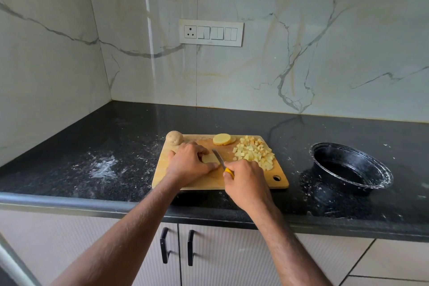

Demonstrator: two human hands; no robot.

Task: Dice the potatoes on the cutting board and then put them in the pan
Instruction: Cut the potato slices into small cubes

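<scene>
Your left hand point(189, 160) pinches a potato slice point(210, 158) at mid-frame on the cutting board point(209, 181). Your right hand point(247, 180) grips the knife point(219, 158), blade on the slice. Diced potato point(254, 152) lies right of it, 1 whole potato point(174, 137) at the board's upper-left corner. The pan point(350, 165) stands on the bench point(92, 153), right of the board.

The cutting board point(209, 181) is pale, matt wood. The worktop point(116, 146) looks like polished black speckled stone — dusted with white smears. Glossy veined marble-look wall tiles point(255, 72) reflect light. The pan point(350, 165) is dark, shiny metal; the knife point(220, 160) has a metal blade and yellow plastic handle.
</scene>
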